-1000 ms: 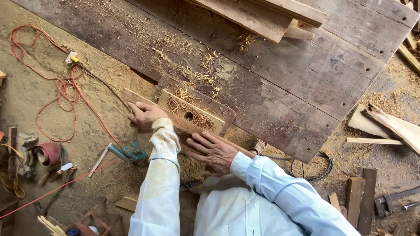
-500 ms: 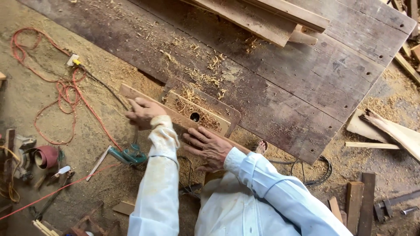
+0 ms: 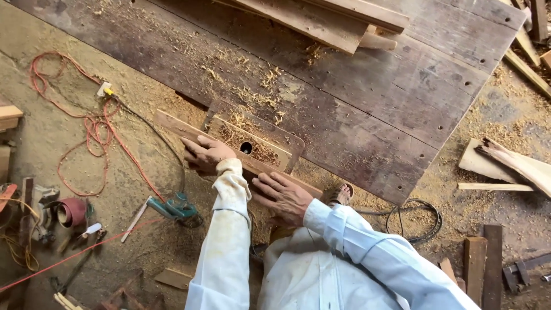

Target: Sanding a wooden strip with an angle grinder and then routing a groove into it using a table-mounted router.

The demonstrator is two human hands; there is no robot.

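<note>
A long narrow wooden strip (image 3: 171, 124) lies slanted along the near edge of a big dark plank workbench (image 3: 367, 109). It runs beside an inset wooden plate (image 3: 261, 150) with a round hole (image 3: 246, 147) and a litter of shavings. My left hand (image 3: 205, 154) presses on the strip just left of the hole, fingers curled over it. My right hand (image 3: 285, 198) lies flat on the strip's nearer part, fingers spread. Both arms are in white sleeves.
Lighter planks (image 3: 321, 20) are stacked at the bench's far side. On the sawdust floor lie an orange cable (image 3: 86, 123), a green power tool (image 3: 175, 208), a black cable coil (image 3: 414, 221), and wood offcuts (image 3: 505, 163) at the right. My sandalled foot (image 3: 339, 194) shows beside the bench.
My left hand has slid a little along the strip toward the hole. The right hand and the strip stay almost where they were; the view has shifted slightly.
</note>
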